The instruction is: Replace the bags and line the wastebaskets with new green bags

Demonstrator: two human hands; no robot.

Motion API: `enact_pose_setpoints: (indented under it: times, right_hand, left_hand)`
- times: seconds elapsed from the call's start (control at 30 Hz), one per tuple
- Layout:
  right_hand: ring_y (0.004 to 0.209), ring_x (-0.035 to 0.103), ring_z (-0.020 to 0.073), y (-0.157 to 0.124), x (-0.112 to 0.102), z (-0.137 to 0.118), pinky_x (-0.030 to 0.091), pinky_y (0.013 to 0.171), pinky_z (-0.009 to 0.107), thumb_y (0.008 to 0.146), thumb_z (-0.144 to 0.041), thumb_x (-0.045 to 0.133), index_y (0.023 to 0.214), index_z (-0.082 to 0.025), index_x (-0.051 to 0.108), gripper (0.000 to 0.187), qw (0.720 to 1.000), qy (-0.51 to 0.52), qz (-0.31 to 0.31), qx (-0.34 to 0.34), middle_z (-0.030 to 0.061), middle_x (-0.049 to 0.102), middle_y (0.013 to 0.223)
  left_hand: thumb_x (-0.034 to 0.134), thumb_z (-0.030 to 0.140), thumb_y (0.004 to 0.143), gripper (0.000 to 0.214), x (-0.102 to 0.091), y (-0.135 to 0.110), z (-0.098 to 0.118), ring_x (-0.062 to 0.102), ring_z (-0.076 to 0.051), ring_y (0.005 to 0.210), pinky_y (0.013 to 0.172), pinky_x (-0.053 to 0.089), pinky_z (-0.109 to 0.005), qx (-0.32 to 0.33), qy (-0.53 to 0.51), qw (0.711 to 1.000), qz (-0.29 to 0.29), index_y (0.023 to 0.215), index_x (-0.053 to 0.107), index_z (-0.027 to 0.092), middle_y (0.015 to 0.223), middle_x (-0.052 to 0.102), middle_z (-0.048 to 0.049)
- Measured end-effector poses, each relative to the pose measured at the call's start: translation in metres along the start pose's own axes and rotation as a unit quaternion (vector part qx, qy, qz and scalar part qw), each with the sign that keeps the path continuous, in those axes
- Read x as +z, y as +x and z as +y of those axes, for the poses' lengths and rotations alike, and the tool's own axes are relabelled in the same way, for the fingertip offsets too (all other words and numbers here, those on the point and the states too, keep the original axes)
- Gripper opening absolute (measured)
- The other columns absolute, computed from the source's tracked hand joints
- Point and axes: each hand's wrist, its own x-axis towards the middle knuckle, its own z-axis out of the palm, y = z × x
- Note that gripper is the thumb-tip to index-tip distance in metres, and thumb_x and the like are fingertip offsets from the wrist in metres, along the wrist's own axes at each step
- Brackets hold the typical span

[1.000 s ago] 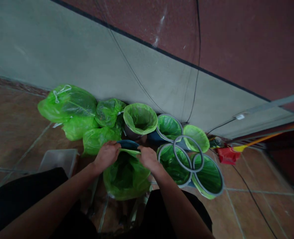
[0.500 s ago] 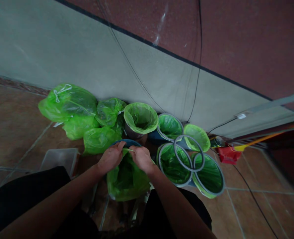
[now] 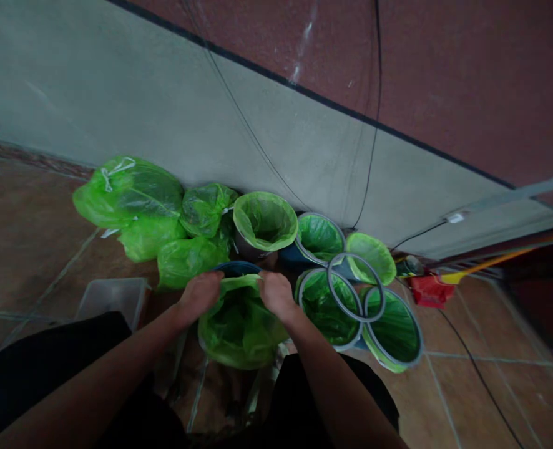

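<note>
Head view: gripping a green bag (image 3: 243, 340) by its far edge, just nearer than a blue rim (image 3: 236, 269), with left hand (image 3: 199, 296) and right hand (image 3: 279, 293) apart and fingers clamped on the plastic, presumably to hold the mouth spread. To the right, laid across lined bins (image 3: 420, 340): a gray ring (image 3: 382, 293), perhaps for easy reach.

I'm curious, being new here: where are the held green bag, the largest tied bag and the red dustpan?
Held green bag (image 3: 243, 330), head view: middle of its plastic.
Largest tied bag (image 3: 138, 190), head view: bulging side.
Red dustpan (image 3: 430, 291), head view: red body.
</note>
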Motion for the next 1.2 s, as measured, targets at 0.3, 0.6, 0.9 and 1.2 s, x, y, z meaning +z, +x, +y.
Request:
enact_pose_setpoints:
  times: [0.3,0.6,0.9,1.2]
  right_hand:
    - [0.122,0.05,0.0262,-0.005,0.008,-0.008,0.038,0.099,0.039,0.082,-0.033,0.067,0.134,-0.023,0.051,0.056,0.993,0.018,0.035,-0.113,0.0093,0.058,0.132]
    - [0.084,0.067,0.0205,0.002,0.009,-0.004,0.044,0.072,0.028,0.095,-0.023,0.042,0.1,-0.02,0.071,0.03,0.998,-0.019,-0.006,-0.066,0.0086,0.074,0.093]
    - [0.1,0.068,0.0279,0.013,0.0,0.03,0.047,0.081,0.031,0.092,-0.023,0.051,0.098,-0.01,0.074,0.028,0.996,-0.025,-0.048,0.065,0.0199,0.073,0.103]
    - [0.115,0.058,0.0318,-0.002,-0.003,0.022,0.045,0.09,0.039,0.07,-0.037,0.077,0.13,-0.017,0.057,0.067,0.994,-0.018,-0.099,0.035,0.016,0.062,0.125]
  left_hand:
    - [0.044,0.017,0.089,0.028,-0.002,0.0,0.012,0.066,-0.02,0.094,0.087,0.048,-0.03,0.068,-0.053,0.996,0.001,0.104,0.068,0.018,0.102,0.072,-0.0078]
    - [0.033,0.023,0.095,0.033,0.0,-0.003,0.004,0.067,-0.023,0.089,0.079,0.049,-0.033,0.053,0.019,0.998,-0.017,0.101,0.065,0.014,0.097,0.071,-0.0116]
    - [0.041,0.011,0.086,0.027,0.003,0.002,-0.028,0.065,-0.026,0.082,0.075,0.049,-0.036,0.016,0.063,0.998,0.003,0.092,0.067,0.011,0.088,0.071,-0.0168]
    - [0.036,0.011,0.087,0.035,0.002,0.006,-0.019,0.067,-0.026,0.082,0.074,0.049,-0.036,0.0,0.055,0.998,0.023,0.104,0.067,0.012,0.09,0.072,-0.0151]
